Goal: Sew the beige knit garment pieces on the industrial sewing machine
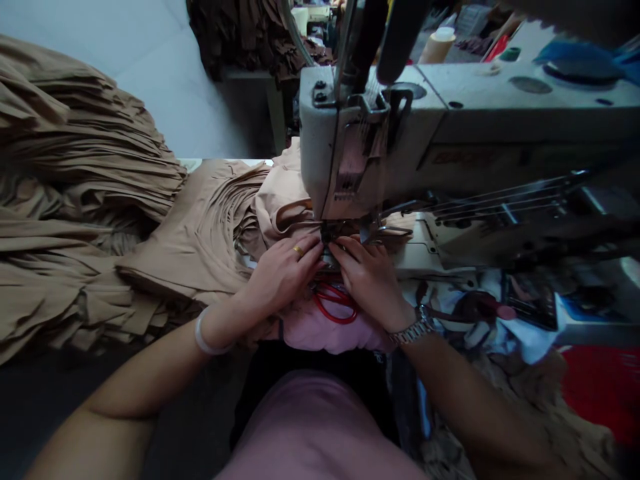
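Under the head of a grey industrial sewing machine [320, 153], both hands meet at the presser foot [327, 233]. My left hand [285, 270], with a ring and a pale wristband, pinches tan fabric [283, 193] just left of the foot. To the right of it, my right hand [367, 277], wearing a metal watch, has its fingers bent down on the fabric's edge, which is mostly hidden under them. Below the hands, a pair of red loop handles [343, 321], apparently of scissors, rests over pink cloth at my lap.
Thick stacks of tan cut pieces [100, 127] fill the left side. Dark brown fabric [245, 40] hangs at the back. A thread cone [440, 43] stands behind the machine. At right lie a phone [533, 300], pale cloth scraps and a red cloth [600, 393].
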A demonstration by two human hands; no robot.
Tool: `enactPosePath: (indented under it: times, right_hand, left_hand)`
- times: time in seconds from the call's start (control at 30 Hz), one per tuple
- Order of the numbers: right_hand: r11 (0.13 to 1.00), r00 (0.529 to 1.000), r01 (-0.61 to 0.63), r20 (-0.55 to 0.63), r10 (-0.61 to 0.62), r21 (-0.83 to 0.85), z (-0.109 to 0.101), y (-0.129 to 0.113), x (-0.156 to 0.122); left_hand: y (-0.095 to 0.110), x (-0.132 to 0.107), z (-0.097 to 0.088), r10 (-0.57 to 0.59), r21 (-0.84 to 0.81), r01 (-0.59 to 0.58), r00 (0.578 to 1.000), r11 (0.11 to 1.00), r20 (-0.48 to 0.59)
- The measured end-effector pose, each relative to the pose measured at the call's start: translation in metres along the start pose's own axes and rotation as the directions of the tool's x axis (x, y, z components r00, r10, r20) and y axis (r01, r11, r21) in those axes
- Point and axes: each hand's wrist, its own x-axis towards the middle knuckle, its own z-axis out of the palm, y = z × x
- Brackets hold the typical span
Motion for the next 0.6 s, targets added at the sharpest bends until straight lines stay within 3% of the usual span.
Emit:
enactPosePath:
  times: [0.13,0.4,0.6]
  right_hand:
    - [0.996,1.0,0.002,-0.021,-0.001,0.085,0.004,0.003,-0.004]
    - [1.0,1.0,0.013,0.021,-0.013,-0.023,-0.003,-0.005,0.0]
    - [0.986,0.988,0.155,-0.005,-0.156,-0.061,0.0,-0.008,-0.001]
  left_hand:
    - [0.0,-0.001,0.0,0.014,0.012,-0.014,1.0,1.0,0.014]
    - [-0.003,-0.001,-0.001,0.025,0.017,-0.026,0.999,1.0,0.04]
    - [0.006,0.001,-0.005,0.044,-0.032,-0.041,0.996,0.999,0.076]
